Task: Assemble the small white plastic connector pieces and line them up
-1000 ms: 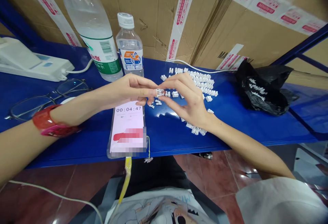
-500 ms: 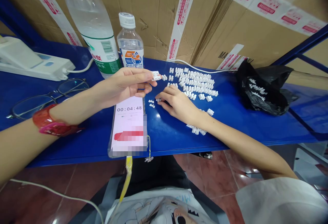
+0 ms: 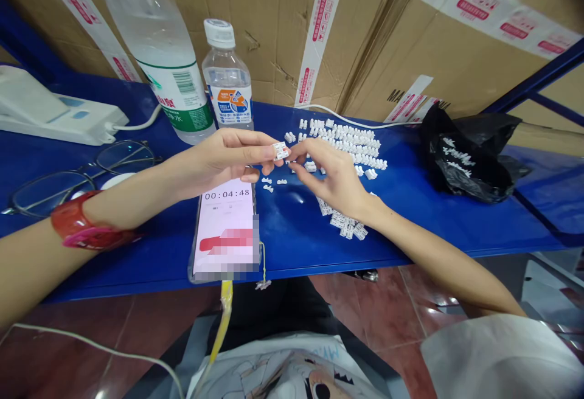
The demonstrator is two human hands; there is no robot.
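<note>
My left hand (image 3: 223, 159) pinches a small white plastic connector block (image 3: 279, 152) between thumb and fingertips, above the table and just beyond the phone. Against the block's right end come the fingertips of my right hand (image 3: 335, 174), closed together; whatever they hold, if anything, is too small to make out. Below the hands lie a few tiny white clip-like pieces (image 3: 267, 188). Rows of white connector pieces (image 3: 351, 143) stand behind my right hand, partly hidden by it. Nearer the table's front edge is a loose pile of flat white blocks (image 3: 347, 226).
A phone (image 3: 223, 222) showing a timer lies on the blue table (image 3: 301, 247). Two bottles, one large (image 3: 177, 83) and one small (image 3: 228, 89), stand behind my left hand. Glasses (image 3: 50, 186) and a power strip (image 3: 68, 116) lie left, a black plastic bag (image 3: 479, 168) right.
My right hand has risen from the small pieces on the table and moved up to the block in my left hand. The left hand still holds the block, now turned slightly.
</note>
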